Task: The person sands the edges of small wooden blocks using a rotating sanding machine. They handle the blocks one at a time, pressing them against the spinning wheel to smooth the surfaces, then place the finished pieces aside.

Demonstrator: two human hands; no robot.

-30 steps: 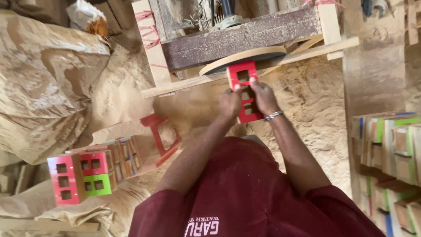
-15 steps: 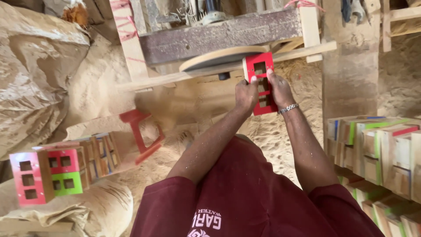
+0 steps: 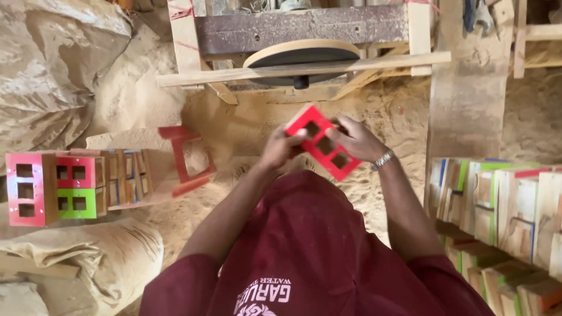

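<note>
A red wooden frame (image 3: 324,142) with three square openings, tilted diagonally, held midair.

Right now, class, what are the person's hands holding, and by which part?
Both hands hold a red wooden frame with three square openings: left hand on its upper-left long edge, right hand on its upper-right edge.

Both bare forearms reach forward from maroon short sleeves and converge. The left hand (image 3: 281,149) curls its fingers on the near-left edge of the red wooden three-holed block (image 3: 323,142); the right hand (image 3: 354,139), a metal watch at its wrist, clasps the far-right edge.
</note>
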